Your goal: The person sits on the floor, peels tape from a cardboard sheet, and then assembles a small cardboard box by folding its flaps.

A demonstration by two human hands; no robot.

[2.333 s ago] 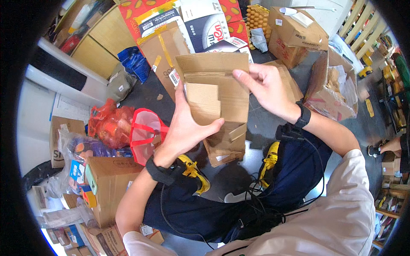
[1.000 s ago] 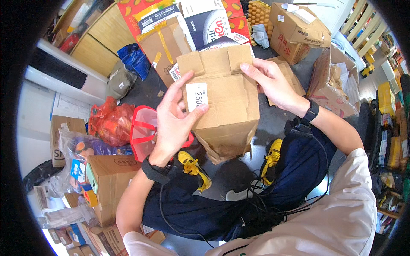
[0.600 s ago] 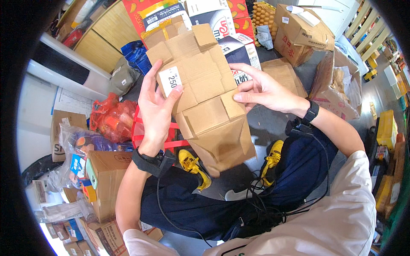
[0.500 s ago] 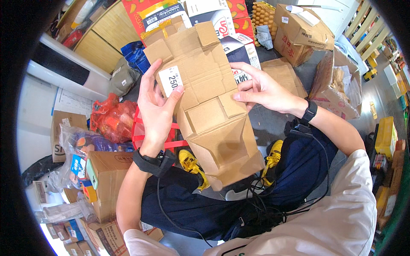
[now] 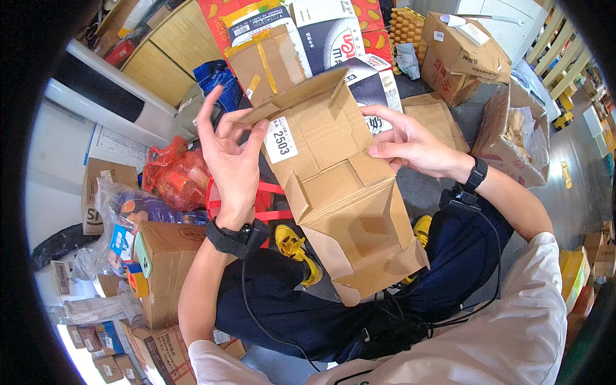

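A brown cardboard box [image 5: 319, 144], partly unfolded with its creased panels and flaps showing, is held up between my hands above my knees. My left hand [image 5: 234, 144] pinches its left edge beside a white printed label [image 5: 281, 140], the thumb on the face and the index finger raised away. On the right edge, my right hand [image 5: 410, 141] grips with the thumb in front and the other fingers partly hidden behind the cardboard. The far flap stands tilted up, and the near part forms a shallow tray with side flaps.
Flattened cartons [image 5: 327, 38] lie ahead, with a flat brown sheet [image 5: 436, 122] right of them. An open carton [image 5: 513, 141] and stacked boxes [image 5: 468, 51] stand at the right. To the left are a red net bag [image 5: 176, 173], a red stool [image 5: 269, 199] and a carton [image 5: 167, 269].
The cardboard has come lower and nearer to me, shifting slightly right. Its far flap has folded upward, and my left index finger has lifted off the edge.
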